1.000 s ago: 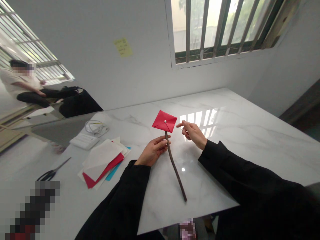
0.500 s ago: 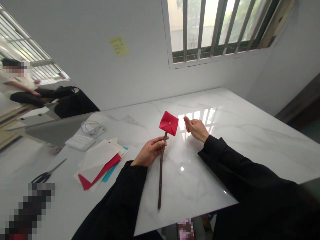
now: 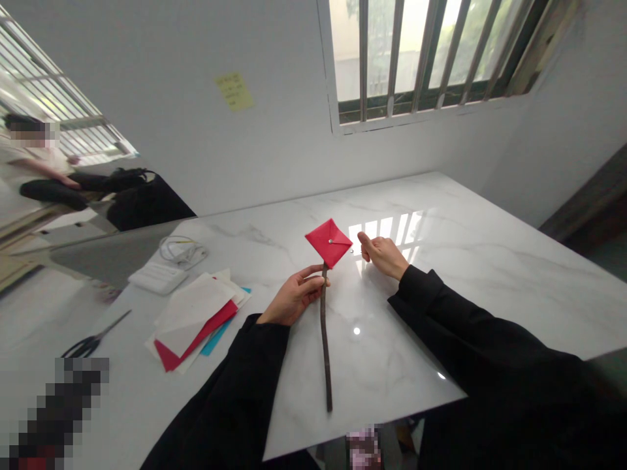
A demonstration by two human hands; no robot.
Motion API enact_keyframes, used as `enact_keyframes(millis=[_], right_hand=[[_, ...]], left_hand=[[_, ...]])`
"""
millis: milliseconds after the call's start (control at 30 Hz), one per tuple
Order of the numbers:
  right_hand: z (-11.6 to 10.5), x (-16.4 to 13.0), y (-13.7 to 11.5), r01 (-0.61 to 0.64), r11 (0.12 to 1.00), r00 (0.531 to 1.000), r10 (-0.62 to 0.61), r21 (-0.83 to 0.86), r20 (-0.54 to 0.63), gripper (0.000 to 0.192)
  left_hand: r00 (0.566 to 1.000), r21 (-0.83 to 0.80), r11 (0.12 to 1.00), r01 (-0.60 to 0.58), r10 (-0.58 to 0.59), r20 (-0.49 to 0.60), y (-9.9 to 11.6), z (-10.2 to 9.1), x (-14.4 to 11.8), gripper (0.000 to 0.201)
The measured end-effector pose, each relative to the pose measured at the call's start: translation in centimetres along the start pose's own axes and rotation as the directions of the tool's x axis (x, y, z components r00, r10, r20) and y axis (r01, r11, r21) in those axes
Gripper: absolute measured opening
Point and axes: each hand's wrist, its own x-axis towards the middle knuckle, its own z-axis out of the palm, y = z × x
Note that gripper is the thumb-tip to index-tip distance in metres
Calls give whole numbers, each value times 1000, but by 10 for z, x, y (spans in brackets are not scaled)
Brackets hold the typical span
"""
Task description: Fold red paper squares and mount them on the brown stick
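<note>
My left hand (image 3: 294, 297) grips a thin brown stick (image 3: 325, 346) near its top, above the white marble table (image 3: 441, 287). A folded red paper square (image 3: 328, 241) is pinned to the stick's upper end, with a small metal pin at its middle. My right hand (image 3: 385, 253) hovers just right of the red paper, fingers loosely curled and thumb close to the paper's right corner, holding nothing. Both arms wear black sleeves.
A stack of white, red and blue paper sheets (image 3: 198, 312) lies to the left, with black scissors (image 3: 93, 339) beyond it. A white box (image 3: 157, 277) and a coiled white cable (image 3: 181, 249) sit behind. A person (image 3: 44, 163) sits far left. A barred window (image 3: 421, 52) is ahead.
The stick's lower end has swung from right to left and back toward the middle. The red paper has turned on its pin. My right hand pulled back slightly from the paper.
</note>
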Motion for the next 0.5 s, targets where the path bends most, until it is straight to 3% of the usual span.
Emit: enact_keyframes(millis=[400, 500], right_hand=[[-2, -1, -2, 39, 999, 990, -40, -7, -134, 85], [-3, -2, -7, 45, 999, 998, -44, 9, -53, 89]], left_hand=[[1000, 25, 1000, -9, 8, 5, 2, 4, -2, 48], [1000, 27, 1000, -7, 7, 7, 2, 4, -2, 50]])
